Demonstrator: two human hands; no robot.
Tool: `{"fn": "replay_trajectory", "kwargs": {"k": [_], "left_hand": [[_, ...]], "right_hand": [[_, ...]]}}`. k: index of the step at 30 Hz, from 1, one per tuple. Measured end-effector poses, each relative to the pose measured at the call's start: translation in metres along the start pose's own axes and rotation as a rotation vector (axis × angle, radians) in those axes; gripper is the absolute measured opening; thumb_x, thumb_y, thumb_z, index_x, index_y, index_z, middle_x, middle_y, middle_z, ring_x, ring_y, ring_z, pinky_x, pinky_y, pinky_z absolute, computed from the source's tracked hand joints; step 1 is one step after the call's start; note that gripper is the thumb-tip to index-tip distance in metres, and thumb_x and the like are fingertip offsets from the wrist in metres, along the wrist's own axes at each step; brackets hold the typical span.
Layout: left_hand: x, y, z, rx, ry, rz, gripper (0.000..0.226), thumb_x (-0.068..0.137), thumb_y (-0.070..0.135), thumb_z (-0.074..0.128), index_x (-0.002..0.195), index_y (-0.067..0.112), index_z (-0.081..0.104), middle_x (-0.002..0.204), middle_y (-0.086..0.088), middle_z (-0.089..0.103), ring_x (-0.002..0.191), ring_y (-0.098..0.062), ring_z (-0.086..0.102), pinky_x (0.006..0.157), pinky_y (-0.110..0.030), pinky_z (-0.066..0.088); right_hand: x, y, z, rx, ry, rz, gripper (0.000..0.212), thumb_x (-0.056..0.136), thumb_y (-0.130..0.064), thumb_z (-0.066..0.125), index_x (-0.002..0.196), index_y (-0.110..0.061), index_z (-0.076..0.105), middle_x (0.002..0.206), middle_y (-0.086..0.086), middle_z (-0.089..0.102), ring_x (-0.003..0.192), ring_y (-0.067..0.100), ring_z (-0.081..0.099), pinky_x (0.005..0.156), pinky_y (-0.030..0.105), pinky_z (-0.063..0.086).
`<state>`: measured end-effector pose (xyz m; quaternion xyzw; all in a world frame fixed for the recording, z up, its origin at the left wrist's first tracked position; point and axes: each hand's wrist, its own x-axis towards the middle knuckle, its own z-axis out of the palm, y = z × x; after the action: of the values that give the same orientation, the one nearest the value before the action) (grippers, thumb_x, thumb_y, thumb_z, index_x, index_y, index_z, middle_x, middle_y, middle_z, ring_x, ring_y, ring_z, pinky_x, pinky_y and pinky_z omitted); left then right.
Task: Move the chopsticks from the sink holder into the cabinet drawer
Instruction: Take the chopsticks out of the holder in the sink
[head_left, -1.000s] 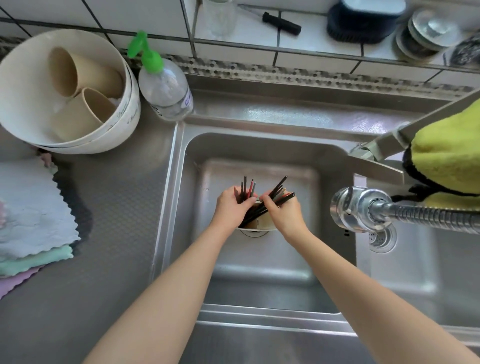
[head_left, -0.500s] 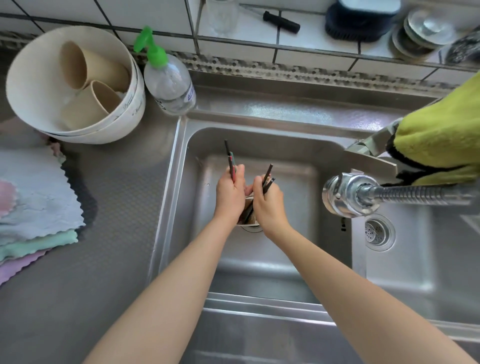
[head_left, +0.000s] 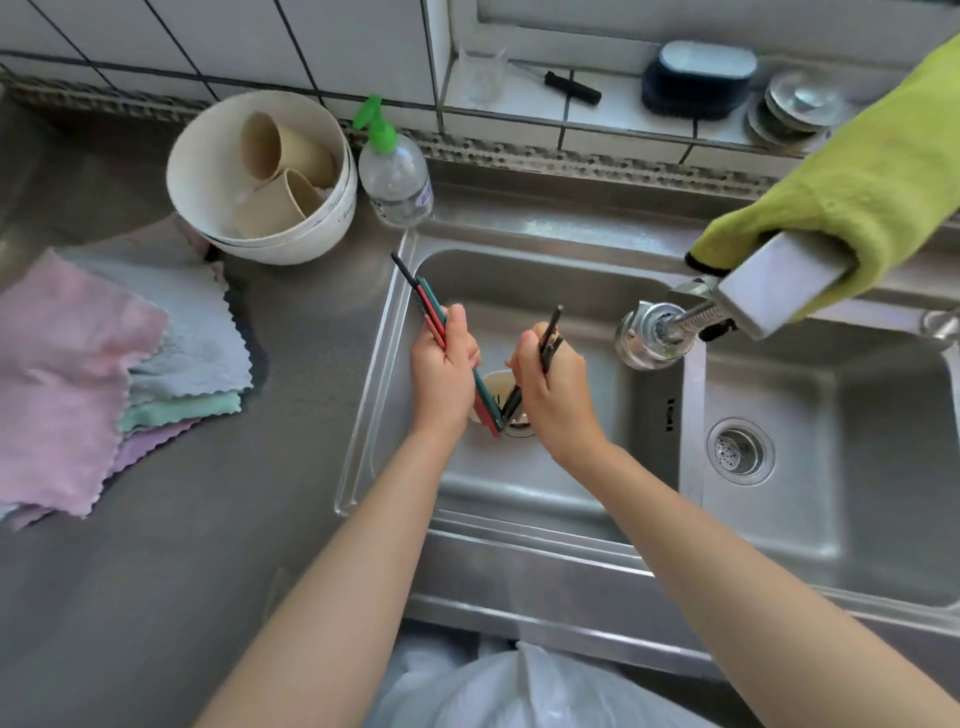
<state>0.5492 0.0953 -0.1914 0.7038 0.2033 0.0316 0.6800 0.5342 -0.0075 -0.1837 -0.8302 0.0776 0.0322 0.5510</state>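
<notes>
Two bundles of chopsticks are being lifted out of the holder (head_left: 501, 387) at the centre of the frame, inside the left basin of the sink (head_left: 519, 488). The red and green chopsticks (head_left: 431, 314) are gripped by the left hand (head_left: 441, 374), their upper ends pointing toward the upper left, their lower tips just at the holder's rim. The dark chopsticks (head_left: 549, 332) are clasped in the right hand (head_left: 553, 392), with their lower ends apparently inside the holder.

Several risks are judged from this. A loosely held stick could slip out of either fanned bundle and fall into the basin. The light holder could be tipped if the dark tips are dragged sideways against its wall. The faucet head (head_left: 649, 338), just right of the right hand, could be knocked on the way up.

Blue print is seen on the label of the pump bottle (head_left: 395, 179) and small marks on the basin's divider wall, but neither can be read.
</notes>
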Motion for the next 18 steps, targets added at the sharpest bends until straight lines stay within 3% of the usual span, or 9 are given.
{"fn": "replay_trajectory", "kwargs": {"k": [2, 6, 10, 12, 14, 18], "left_hand": [[-0.012, 0.003, -0.005, -0.001, 0.015, -0.003, 0.041, 0.105, 0.028, 0.038, 0.069, 0.009, 0.038, 0.055, -0.002, 0.03, 0.049, -0.012, 0.034, 0.053, -0.019, 0.037], [-0.034, 0.008, -0.016, 0.031, 0.011, -0.007, 0.045, 0.105, 0.032, 0.037, 0.067, 0.007, 0.041, 0.056, -0.005, 0.033, 0.049, -0.01, 0.038, 0.053, -0.016, 0.039], [-0.052, 0.013, -0.025, 0.041, -0.034, -0.015, 0.044, 0.104, 0.032, 0.04, 0.069, 0.006, 0.044, 0.058, -0.007, 0.036, 0.05, -0.011, 0.04, 0.054, -0.015, 0.041], [-0.059, 0.012, -0.03, 0.061, -0.082, -0.019, 0.044, 0.102, 0.034, 0.044, 0.067, 0.007, 0.042, 0.054, -0.001, 0.038, 0.05, -0.011, 0.04, 0.053, -0.014, 0.04], [-0.067, 0.011, -0.036, 0.089, -0.152, -0.024, 0.046, 0.101, 0.034, 0.047, 0.061, 0.013, 0.041, 0.051, 0.004, 0.04, 0.047, -0.008, 0.042, 0.052, -0.014, 0.04], [-0.086, 0.01, -0.041, 0.099, -0.318, -0.039, 0.044, 0.101, 0.035, 0.047, 0.062, 0.014, 0.044, 0.053, 0.001, 0.042, 0.046, -0.006, 0.042, 0.05, -0.013, 0.039]], "right_hand": [[-0.011, -0.007, -0.007, 0.027, -0.009, -0.003, 0.038, 0.092, -0.035, 0.032, 0.069, -0.007, 0.044, 0.055, -0.005, 0.045, 0.054, 0.017, 0.045, 0.057, 0.035, 0.041], [-0.035, -0.014, -0.018, 0.063, -0.002, 0.014, 0.04, 0.096, -0.027, 0.034, 0.072, 0.004, 0.042, 0.062, 0.008, 0.044, 0.058, 0.024, 0.041, 0.055, 0.036, 0.039], [-0.06, -0.021, -0.026, 0.07, 0.09, 0.051, 0.039, 0.1, -0.02, 0.035, 0.074, 0.008, 0.046, 0.064, 0.013, 0.045, 0.051, 0.013, 0.04, 0.042, 0.02, 0.037], [-0.071, -0.022, -0.026, 0.071, 0.16, 0.042, 0.04, 0.1, -0.021, 0.035, 0.072, 0.004, 0.046, 0.064, 0.012, 0.046, 0.054, 0.018, 0.042, 0.049, 0.032, 0.041], [-0.082, -0.023, -0.023, 0.066, 0.249, 0.021, 0.043, 0.098, -0.027, 0.035, 0.07, 0.003, 0.046, 0.063, 0.016, 0.047, 0.059, 0.033, 0.046, 0.058, 0.043, 0.041], [-0.112, -0.028, -0.021, 0.112, 0.399, 0.044, 0.046, 0.096, -0.03, 0.034, 0.071, 0.007, 0.045, 0.066, 0.029, 0.049, 0.065, 0.041, 0.05, 0.062, 0.05, 0.042]]}}
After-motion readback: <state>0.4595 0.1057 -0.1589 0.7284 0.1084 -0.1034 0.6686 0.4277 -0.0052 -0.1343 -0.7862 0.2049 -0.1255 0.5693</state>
